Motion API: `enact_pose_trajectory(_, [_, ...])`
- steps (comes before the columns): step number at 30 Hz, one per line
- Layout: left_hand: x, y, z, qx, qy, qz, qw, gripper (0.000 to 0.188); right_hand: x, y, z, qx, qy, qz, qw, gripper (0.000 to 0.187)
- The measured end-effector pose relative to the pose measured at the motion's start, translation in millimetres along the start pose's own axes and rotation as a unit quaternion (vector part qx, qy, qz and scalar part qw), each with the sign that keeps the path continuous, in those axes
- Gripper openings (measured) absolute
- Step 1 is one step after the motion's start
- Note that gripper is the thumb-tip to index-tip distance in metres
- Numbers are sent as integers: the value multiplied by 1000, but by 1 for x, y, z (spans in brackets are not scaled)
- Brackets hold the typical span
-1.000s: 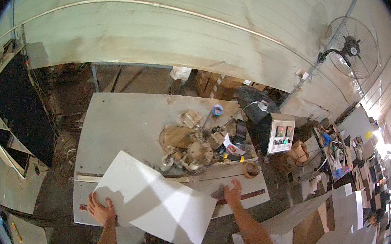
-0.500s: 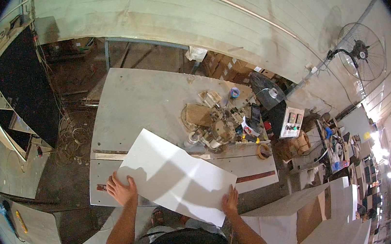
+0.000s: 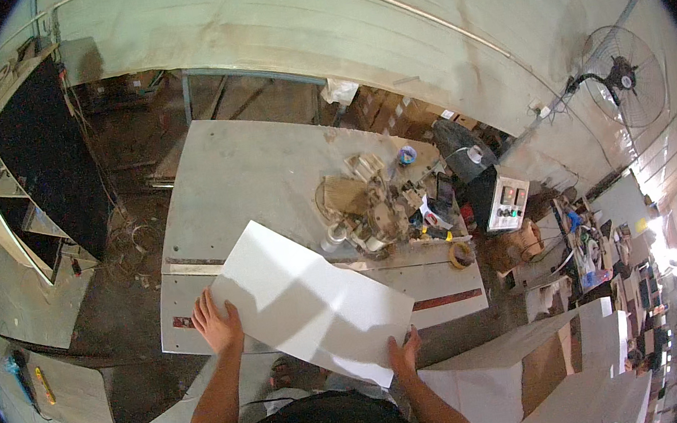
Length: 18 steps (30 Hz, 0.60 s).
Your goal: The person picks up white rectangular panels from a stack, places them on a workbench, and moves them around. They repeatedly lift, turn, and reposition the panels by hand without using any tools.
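A white rectangular panel (image 3: 307,300) lies slanted across the near part of the metal worktable (image 3: 240,164), with shadows over its face. My left hand (image 3: 219,323) grips its left end, the thumb by the near corner and the fingers along the edge. At the right end my right hand (image 3: 404,352) holds the short edge, thumb toward the panel and fingers partly hidden. Just beyond the panel's far long edge stands a dusty machine head (image 3: 369,216) mounted on the table. The panel's near edge overhangs the table toward my body.
A tape roll (image 3: 461,256) and a blue-rimmed roll (image 3: 407,155) sit near the machine. Right of the table is a control box (image 3: 508,203) with buttons. Large pale panels (image 3: 542,355) stack at lower right. A wall fan (image 3: 622,79) hangs at upper right; a black cabinet (image 3: 44,155) stands left.
The view has shifted slightly. My right hand's fingers, flatter along the panel's end before, now curl at its edge. The panel stays held at about the same slant.
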<state>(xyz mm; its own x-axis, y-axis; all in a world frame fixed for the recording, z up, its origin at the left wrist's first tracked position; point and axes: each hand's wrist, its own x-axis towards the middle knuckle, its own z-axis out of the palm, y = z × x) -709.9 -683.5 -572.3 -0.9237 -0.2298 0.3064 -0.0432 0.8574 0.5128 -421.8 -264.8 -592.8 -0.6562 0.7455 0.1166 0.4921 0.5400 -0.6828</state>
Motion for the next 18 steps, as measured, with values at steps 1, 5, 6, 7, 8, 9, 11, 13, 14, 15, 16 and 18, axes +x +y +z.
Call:
enact_pose_trajectory(1, [1,-1,1,-8,-4,14,1000,72,-13,-4,0,53,26,46,997,80])
enact_pose_trajectory(5, [-1,-2,4,-29,0,11,1000,76,-38,6,-10,256,-118,278,918,72])
enact_pose_trajectory(6, [-2,0,5,-39,-6,-1,999,77,-39,12,-14,276,-139,257,916,70])
enact_pose_trajectory(7, [-5,3,6,-55,3,-2,998,78,-37,20,-19,282,-156,260,910,68])
enact_pose_trajectory(8, [-12,7,6,-35,-13,-32,999,79,-35,28,-25,277,-160,231,919,67])
enact_pose_trajectory(9, [-22,14,8,-21,-14,-52,998,81,-30,37,-32,260,-159,227,925,65])
enact_pose_trajectory(11, [-44,31,11,-17,-10,-74,997,81,-22,54,-44,251,-144,226,930,63])
enact_pose_trajectory(13, [-74,47,11,-32,-23,-98,994,79,-23,78,-66,271,-121,230,927,61])
enact_pose_trajectory(14, [-88,56,12,-23,-26,-90,995,81,-23,95,-81,306,-123,234,915,61])
enact_pose_trajectory(15, [-105,67,14,-13,-17,-94,995,81,-18,114,-90,274,-123,200,933,61])
enact_pose_trajectory(16, [-122,82,18,0,-17,-106,994,82,-13,136,-101,242,-123,166,948,62])
enact_pose_trajectory(18, [-154,111,24,26,-20,-113,993,85,1,182,-127,206,-123,137,961,63])
